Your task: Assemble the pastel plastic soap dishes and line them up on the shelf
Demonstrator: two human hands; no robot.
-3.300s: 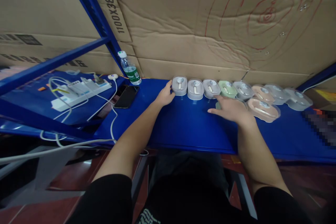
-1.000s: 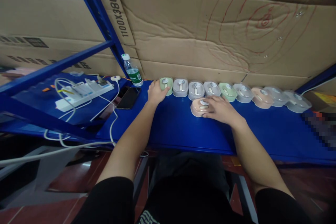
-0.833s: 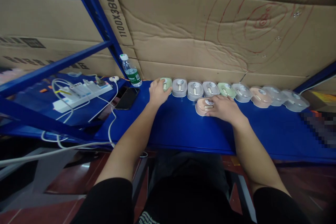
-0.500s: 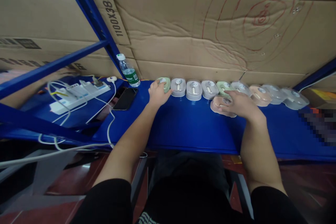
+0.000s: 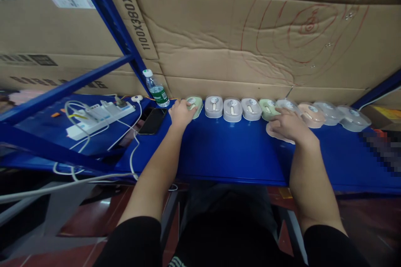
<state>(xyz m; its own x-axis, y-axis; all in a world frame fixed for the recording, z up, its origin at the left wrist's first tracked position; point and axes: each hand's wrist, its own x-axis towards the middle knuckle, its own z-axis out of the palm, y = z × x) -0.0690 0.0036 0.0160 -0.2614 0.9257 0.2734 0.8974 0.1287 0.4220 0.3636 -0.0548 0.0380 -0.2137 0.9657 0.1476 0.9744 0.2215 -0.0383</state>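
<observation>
A row of small plastic boxes with clear lids, round stickers and pale bases runs along the back of the blue shelf. My left hand (image 5: 181,113) grips the light green box (image 5: 196,102) at the row's left end, fingers on its left side and thumb across its front. My right hand (image 5: 290,125) is closed over a pink box (image 5: 279,134) in front of the row, hiding most of it. Just behind that hand stand another green box (image 5: 267,107) and a grey one (image 5: 285,104). Three greyish boxes, including the middle one (image 5: 232,110), sit between my hands.
A water bottle (image 5: 158,91) and a black phone (image 5: 152,121) lie left of the row. Further left is a white power strip (image 5: 102,121) with tangled cables. Cardboard (image 5: 200,62) walls the back, and a blue post (image 5: 109,12) rises at left.
The pink box has slid right under my right hand. My left hand has shifted left on the green box, and the gap to the neighbouring grey box is slightly wider. The camera view has shifted a little.
</observation>
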